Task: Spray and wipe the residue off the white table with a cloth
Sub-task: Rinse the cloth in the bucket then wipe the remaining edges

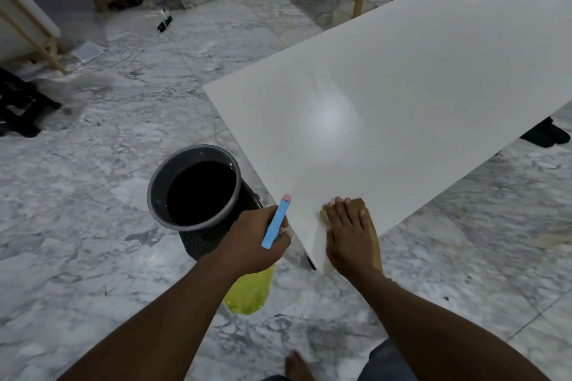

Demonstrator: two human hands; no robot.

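My right hand (348, 235) lies flat, fingers straight, pressing the tan cloth (372, 237) onto the near corner of the white surface (402, 86); part of the cloth hangs over the edge. My left hand (257, 238) is curled round the neck of the spray bottle (249, 294), just off the surface's left edge at 9 o'clock from the cloth, nozzle aimed towards 1 o'clock. The surface's long axis runs from this corner towards 1 o'clock, so nearly all of it lies ahead of the cloth in that direction. I judge the right hand should carry the wipe. A bucket (158, 182) of dark liquid stands on the floor at 10 o'clock.
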